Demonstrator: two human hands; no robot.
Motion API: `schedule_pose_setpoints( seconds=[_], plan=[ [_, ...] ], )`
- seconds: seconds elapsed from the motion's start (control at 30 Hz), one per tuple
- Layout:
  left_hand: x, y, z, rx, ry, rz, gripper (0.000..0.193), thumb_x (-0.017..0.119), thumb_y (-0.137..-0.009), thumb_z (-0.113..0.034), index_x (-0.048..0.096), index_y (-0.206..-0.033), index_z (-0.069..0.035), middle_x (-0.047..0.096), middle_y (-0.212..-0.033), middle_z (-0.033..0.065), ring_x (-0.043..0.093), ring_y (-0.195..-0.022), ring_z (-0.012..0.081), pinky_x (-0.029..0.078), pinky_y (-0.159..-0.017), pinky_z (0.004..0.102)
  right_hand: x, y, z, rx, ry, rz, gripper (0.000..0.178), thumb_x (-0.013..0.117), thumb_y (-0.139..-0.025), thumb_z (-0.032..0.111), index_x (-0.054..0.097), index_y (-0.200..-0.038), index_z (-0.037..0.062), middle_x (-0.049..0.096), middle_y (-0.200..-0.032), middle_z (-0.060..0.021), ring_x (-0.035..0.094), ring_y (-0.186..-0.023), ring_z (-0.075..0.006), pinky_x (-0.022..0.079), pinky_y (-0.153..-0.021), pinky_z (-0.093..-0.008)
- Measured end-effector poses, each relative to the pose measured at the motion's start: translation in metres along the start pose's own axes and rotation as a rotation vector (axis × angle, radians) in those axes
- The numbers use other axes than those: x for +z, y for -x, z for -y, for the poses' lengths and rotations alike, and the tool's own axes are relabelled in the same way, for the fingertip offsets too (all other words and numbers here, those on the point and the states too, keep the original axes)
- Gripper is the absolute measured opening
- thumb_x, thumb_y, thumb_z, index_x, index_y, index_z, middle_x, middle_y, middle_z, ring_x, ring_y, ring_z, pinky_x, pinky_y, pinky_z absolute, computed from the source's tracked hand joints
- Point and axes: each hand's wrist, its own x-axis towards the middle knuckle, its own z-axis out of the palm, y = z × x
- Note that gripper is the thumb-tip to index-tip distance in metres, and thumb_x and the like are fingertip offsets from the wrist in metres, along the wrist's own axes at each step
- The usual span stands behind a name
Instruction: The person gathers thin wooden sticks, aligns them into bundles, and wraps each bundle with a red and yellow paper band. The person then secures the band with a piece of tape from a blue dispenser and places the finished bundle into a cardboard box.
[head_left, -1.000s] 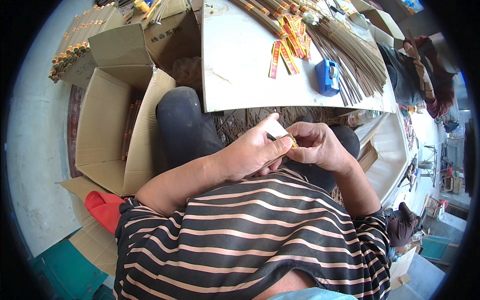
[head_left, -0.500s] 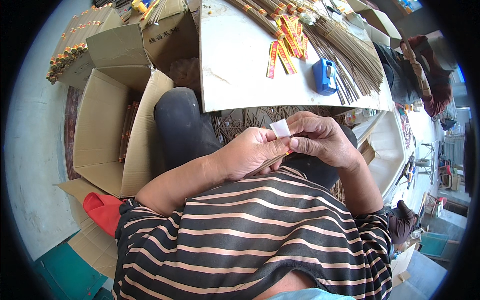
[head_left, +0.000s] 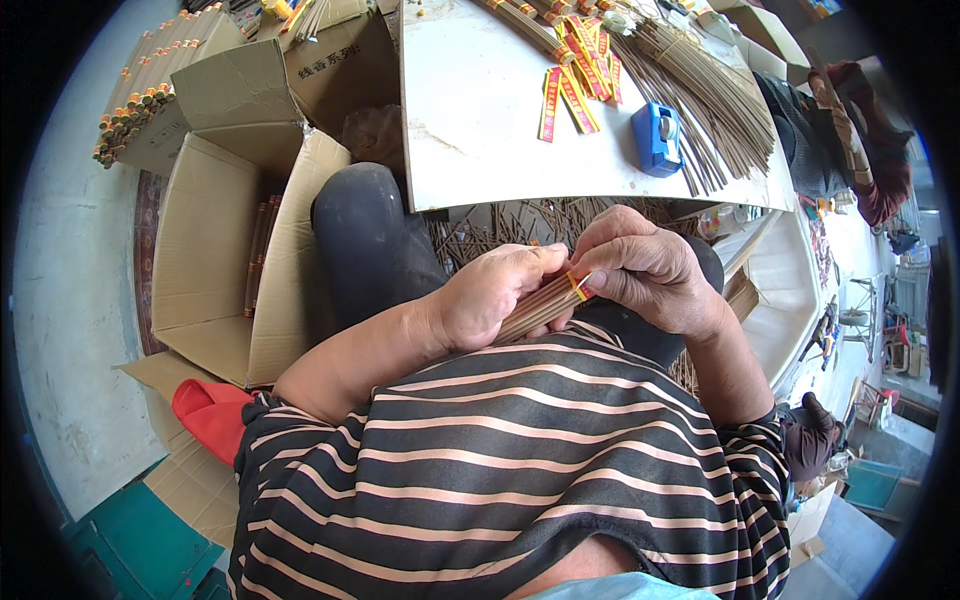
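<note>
My left hand [head_left: 485, 295] is wrapped round a bundle of thin brown incense sticks [head_left: 535, 309] in front of my belly. A red and yellow paper band [head_left: 581, 287] goes around the bundle near its far right end. On that band the thumb and fingers of my right hand [head_left: 652, 272] are pinched. How the band's ends meet is hidden by my fingers. Beyond my hands, on the white table [head_left: 480, 130], lie loose red and yellow paper bands [head_left: 570, 100]. A blue tape dispenser [head_left: 655, 140] stands to their right.
Loose incense sticks [head_left: 690, 95] spread over the table's right side. Left of my knee [head_left: 360, 220], an open cardboard box [head_left: 205, 250] holds several banded bundles [head_left: 262, 255]. More bundles [head_left: 150, 85] are stacked at far left. Another person's sleeve [head_left: 880, 130] shows at far right.
The white underside of the paper strip, raised before, is out of sight; the band now lies around the sticks. My left hand has turned, showing more of the bundle.
</note>
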Motion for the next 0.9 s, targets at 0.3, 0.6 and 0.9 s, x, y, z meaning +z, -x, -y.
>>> schedule_pose_setpoints(
  seconds=[0.3,0.6,0.9],
  plan=[
    [0.012,-0.003,-0.001,-0.021,0.006,-0.046,0.034,0.039,-0.096,-0.029,0.056,-0.093,0.0,0.058,-0.072,0.0051,0.054,-0.06,0.0088,0.044,-0.054,0.0183,-0.003,0.002,-0.012,-0.047,-0.199,0.072,0.011,0.064,-0.082,0.013,0.066,-0.088,0.0038,0.057,-0.091,-0.0066,0.054,-0.089,-0.019,0.045,-0.079,-0.0296],
    [0.02,-0.003,-0.004,-0.024,-0.061,-0.11,0.03,0.051,-0.092,-0.026,0.057,-0.101,0.002,0.057,-0.071,0.0045,0.051,-0.059,0.0077,0.042,-0.054,0.0163,-0.011,-0.004,-0.02,-0.028,-0.374,0.212,0.012,0.064,-0.082,0.016,0.067,-0.086,0.0058,0.054,-0.092,-0.0038,0.05,-0.092,-0.0156,0.041,-0.081,-0.0282],
    [0.022,0.005,-0.005,0.246,-0.34,-0.355,0.03,0.051,-0.092,-0.027,0.055,-0.103,0.001,0.051,-0.066,0.0009,0.044,-0.05,0.0043,0.036,-0.044,0.0156,0.017,0.013,-0.003,0.388,-0.181,-0.265,0.059,0.065,-0.074,0.056,0.054,-0.087,-0.0003,0.053,-0.08,-0.0014,0.048,-0.075,-0.0089,0.041,-0.068,-0.0231]
  ],
)
